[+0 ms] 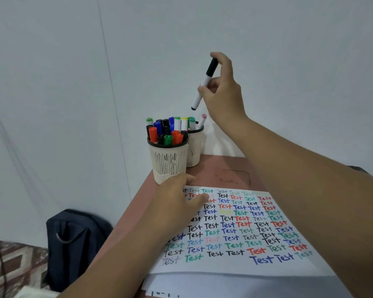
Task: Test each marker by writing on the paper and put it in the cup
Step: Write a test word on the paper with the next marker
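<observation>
Right hand [222, 91] pinches marker [204, 83] above seemingly fuller front cup [169, 160]; backpack [73, 244] below.

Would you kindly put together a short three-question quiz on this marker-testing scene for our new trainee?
1. True or false: the right hand holds a marker with a black cap in the air above the cups.
2. Which cup looks fuller: A) the near cup, B) the far cup?
3. Fill in: the left hand rests on the ____.

Key
1. True; the marker is capped and tilted, its lower end towards the cups.
2. A; it is packed with markers, while only a few show in the far cup.
3. Paper, at its top left corner, over rows of the word "Test".
</observation>
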The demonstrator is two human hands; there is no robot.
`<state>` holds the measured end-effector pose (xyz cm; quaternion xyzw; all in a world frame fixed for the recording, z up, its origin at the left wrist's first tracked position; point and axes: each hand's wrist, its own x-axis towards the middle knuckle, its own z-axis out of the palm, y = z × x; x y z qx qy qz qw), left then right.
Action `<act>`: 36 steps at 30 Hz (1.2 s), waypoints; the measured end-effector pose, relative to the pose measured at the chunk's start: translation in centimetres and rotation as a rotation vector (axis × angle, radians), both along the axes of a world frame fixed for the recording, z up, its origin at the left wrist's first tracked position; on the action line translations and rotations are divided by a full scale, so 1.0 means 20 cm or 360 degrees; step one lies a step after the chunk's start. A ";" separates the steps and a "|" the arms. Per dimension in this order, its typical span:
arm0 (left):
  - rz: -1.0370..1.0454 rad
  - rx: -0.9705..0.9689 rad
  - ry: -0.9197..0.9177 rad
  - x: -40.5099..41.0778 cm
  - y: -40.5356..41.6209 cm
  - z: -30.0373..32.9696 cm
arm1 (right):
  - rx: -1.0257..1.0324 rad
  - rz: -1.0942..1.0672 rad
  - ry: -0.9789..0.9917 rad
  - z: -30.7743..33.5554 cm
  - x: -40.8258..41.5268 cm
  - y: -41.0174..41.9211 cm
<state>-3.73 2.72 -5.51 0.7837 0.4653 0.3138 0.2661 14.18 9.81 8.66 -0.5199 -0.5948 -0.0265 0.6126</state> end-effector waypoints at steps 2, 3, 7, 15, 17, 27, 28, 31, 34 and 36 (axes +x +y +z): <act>-0.0003 -0.0014 -0.0013 0.00 0.00 0.00 | -0.0118 -0.0010 -0.0118 -0.02 0.00 0.05; -0.0004 -0.0016 -0.0010 0.00 0.01 0.00 | -0.0233 -0.0007 -0.0186 -0.05 0.00 0.08; -0.0016 0.0012 0.0021 0.00 0.01 0.00 | -0.0584 -0.0136 -0.0386 -0.16 0.03 0.16; -0.0052 0.0072 0.0089 0.00 0.02 0.00 | -0.0533 -0.0052 -0.0278 -0.19 0.13 0.05; -0.0080 0.0085 0.0119 -0.01 0.01 0.01 | -0.0584 -0.0073 -0.0405 -0.16 0.23 -0.01; -0.0240 0.0210 0.0312 0.00 0.00 0.01 | -0.1902 -0.0382 -0.1650 -0.17 0.74 -0.49; -0.0243 0.0219 0.0311 0.00 0.00 0.01 | -0.1965 -0.0410 -0.1697 -0.19 0.76 -0.52; -0.0254 0.0244 0.0293 -0.01 0.01 0.00 | -0.2066 -0.0530 -0.1778 -0.25 0.79 -0.60; -0.0260 0.0237 0.0273 -0.01 0.01 0.00 | -0.1983 -0.0607 -0.1754 -0.30 0.81 -0.64; -0.0264 0.0230 0.0258 0.00 0.01 0.00 | -0.1936 -0.0602 -0.1714 -0.33 0.81 -0.64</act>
